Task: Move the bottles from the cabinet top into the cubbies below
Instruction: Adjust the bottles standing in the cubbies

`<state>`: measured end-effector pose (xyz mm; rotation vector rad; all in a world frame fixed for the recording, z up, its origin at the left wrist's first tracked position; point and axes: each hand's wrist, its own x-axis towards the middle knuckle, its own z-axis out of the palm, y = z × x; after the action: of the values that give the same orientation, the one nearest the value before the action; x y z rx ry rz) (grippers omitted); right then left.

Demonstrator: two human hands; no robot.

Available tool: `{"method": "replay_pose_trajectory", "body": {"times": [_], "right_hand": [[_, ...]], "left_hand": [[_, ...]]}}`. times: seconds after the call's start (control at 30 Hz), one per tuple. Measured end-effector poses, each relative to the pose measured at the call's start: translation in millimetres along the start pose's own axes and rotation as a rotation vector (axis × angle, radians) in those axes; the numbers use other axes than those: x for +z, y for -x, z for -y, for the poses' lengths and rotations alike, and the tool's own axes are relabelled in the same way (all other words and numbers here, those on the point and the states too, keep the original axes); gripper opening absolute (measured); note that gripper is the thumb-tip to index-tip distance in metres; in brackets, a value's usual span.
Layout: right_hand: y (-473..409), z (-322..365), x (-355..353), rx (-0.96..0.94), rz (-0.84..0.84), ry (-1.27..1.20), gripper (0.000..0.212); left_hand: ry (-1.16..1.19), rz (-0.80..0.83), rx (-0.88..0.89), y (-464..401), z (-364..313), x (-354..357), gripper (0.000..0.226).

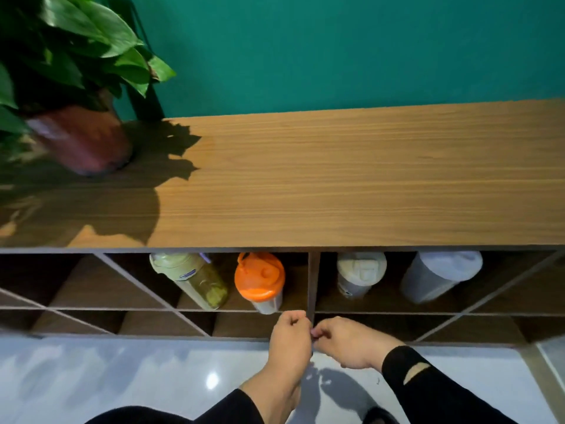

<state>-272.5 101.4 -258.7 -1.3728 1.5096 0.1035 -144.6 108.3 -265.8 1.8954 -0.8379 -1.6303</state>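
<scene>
- Head view: the left hand (290, 335) and right hand (345, 344) meet in front of the cabinet's lower edge, fingers (295, 316) curled narrow, holding nothing I can make out.
- Just above the left fingers, an orange-lidded bottle (260, 278) stands in a cubby; a green bottle (192, 278) leans beside it, farther left.
- Above the right fingers, past the divider (312, 280), a cream-lidded bottle (360, 272) and a pale grey bottle (440, 275) share the next cubby.
- The wooden surface (336, 179) lies beyond; a potted plant (76, 87) sits far up-left.
</scene>
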Motion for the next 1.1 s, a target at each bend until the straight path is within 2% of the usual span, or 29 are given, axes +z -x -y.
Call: {"method": "replay_pose_trajectory", "body": {"times": [0.1, 0.2, 0.37, 0.57, 0.6, 0.7, 0.77, 0.93, 1.1], "right_hand": [[-8, 40, 24, -0.052, -0.111, -0.188, 0.049], [-26, 67, 43, -0.049, -0.235, -0.396, 0.057], [-53, 90, 52, -0.044, -0.404, -0.56, 0.043], [-48, 92, 56, 0.021, -0.508, -0.649, 0.033], [-48, 91, 56, 0.038, -0.505, -0.668, 0.037], [-49, 89, 51, 0.047, -0.525, -0.729, 0.076], [-51, 89, 48, 0.013, -0.526, -0.706, 0.081], [-51, 92, 54, 0.031, -0.468, -0.726, 0.042], [-42, 85, 57, 0.05, -0.425, -0.673, 0.029]], "left_hand": [[0.148, -0.1, -0.008, -6, 1, -33, 0.038], [0.188, -0.141, 0.034, -15, -1, -56, 0.057], [0.16, -0.084, 0.115, -18, -8, -66, 0.039], [0.127, -0.004, 0.163, -43, -22, -76, 0.053], [0.138, -0.012, 0.165, -47, -23, -78, 0.056], [0.198, -0.111, 0.147, -50, -22, -79, 0.057], [0.193, -0.1, 0.158, -45, -21, -78, 0.053], [0.116, -0.002, 0.204, -49, -25, -84, 0.053], [0.172, 0.02, 0.138, -60, -21, -88, 0.053]]}}
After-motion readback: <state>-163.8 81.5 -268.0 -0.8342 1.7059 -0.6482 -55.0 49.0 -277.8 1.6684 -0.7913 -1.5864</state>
